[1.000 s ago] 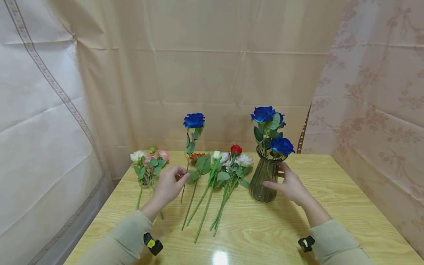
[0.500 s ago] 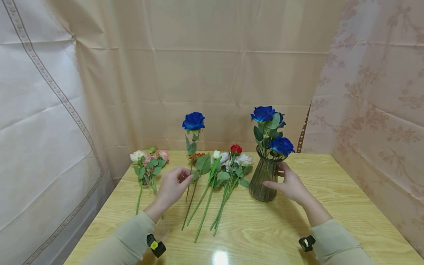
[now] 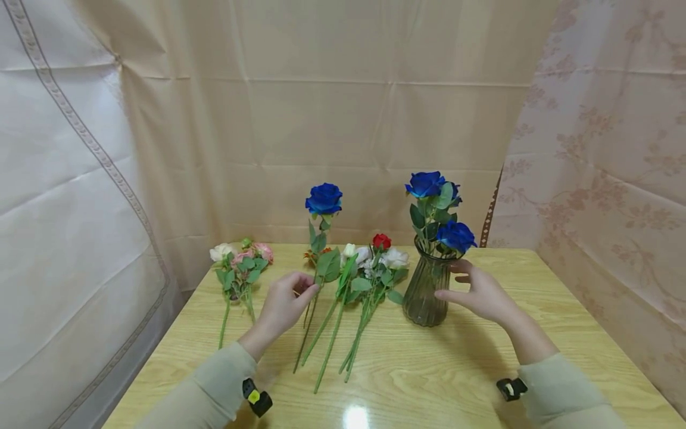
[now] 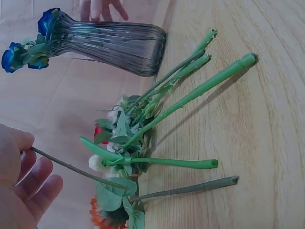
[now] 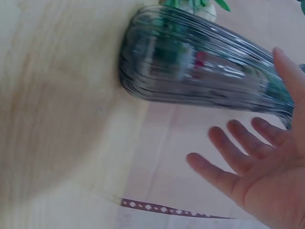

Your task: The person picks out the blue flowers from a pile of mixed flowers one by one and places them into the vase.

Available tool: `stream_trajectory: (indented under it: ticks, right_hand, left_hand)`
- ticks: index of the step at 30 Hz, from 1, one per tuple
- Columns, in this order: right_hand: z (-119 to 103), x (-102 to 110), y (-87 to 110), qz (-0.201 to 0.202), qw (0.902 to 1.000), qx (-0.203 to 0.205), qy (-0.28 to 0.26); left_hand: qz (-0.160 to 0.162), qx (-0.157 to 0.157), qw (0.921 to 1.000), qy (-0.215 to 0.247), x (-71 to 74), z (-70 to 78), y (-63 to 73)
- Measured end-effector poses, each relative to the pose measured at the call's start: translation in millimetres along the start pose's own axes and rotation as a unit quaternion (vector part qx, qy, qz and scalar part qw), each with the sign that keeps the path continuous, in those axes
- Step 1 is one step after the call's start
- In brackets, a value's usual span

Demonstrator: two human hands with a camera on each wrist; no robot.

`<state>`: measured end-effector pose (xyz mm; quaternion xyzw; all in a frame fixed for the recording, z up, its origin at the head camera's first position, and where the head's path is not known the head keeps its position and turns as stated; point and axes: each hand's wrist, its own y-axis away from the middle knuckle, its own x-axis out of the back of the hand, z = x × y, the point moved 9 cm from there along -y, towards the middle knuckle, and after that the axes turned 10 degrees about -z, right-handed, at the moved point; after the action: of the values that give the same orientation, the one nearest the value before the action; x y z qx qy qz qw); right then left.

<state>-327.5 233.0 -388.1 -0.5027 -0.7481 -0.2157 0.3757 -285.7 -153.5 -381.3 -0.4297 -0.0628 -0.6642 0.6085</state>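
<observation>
Between thumb and fingertips my left hand (image 3: pixel 289 300) pinches the thin stem (image 4: pixel 71 167) of a blue rose (image 3: pixel 324 199), bloom up and stem lower end hanging over the flowers. A ribbed grey glass vase (image 3: pixel 427 292) stands upright at the right of the table, with several blue roses (image 3: pixel 457 237) in its mouth. Beside the vase's right side is my right hand (image 5: pixel 267 176), fingers spread and thumb apart, not gripping it. In the left wrist view, the vase (image 4: pixel 109 45) appears sideways, and the held rose's bloom is out of frame.
Left of the vase lie a red rose (image 3: pixel 382 241), white flowers (image 3: pixel 395 258) and an orange flower (image 4: pixel 97 217), their green stems (image 3: pixel 331 345) pointing toward the near edge. Pink and white flowers (image 3: pixel 243 259) lie at the table's (image 3: pixel 407 381) far left. A beige curtain (image 3: pixel 343 119) hangs behind.
My left hand has shifted right with the blue rose. My right hand, earlier close around the vase's side, has drawn slightly back to the right; the vase stays in place.
</observation>
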Motion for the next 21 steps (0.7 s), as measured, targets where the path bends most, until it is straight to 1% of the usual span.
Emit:
stream_trajectory:
  ticks: [3, 6, 10, 12, 16, 21]
  right_hand:
    - [-2, 4, 6.2, -0.014, 0.9998, -0.003, 0.016]
    - [-3, 6, 11.2, -0.029, 0.9994, -0.005, 0.019]
    - [-7, 6, 15.6, -0.049, 0.9985, 0.015, 0.021]
    - [-12, 4, 17.6, -0.063, 0.9974, 0.032, 0.018]
    - [-26, -4, 22.1, -0.096, 0.9932, 0.066, -0.006]
    - [-43, -18, 23.4, -0.131, 0.9850, 0.099, -0.052]
  left_hand:
    - [-0.002, -0.001, 1.0000, -0.002, -0.6, 0.8, -0.2]
    - [-0.004, 0.001, 1.0000, -0.005, -0.8, 1.2, -0.3]
    - [-0.004, -0.004, 1.0000, -0.008, -1.2, 1.3, -0.4]
    - [-0.003, -0.007, 0.9999, -0.010, -1.6, 1.3, -0.2]
    - [-0.002, -0.012, 0.9999, -0.010, -3.2, 2.2, -0.2]
    - [-0.007, -0.020, 0.9998, -0.001, -6.5, 6.5, -1.4]
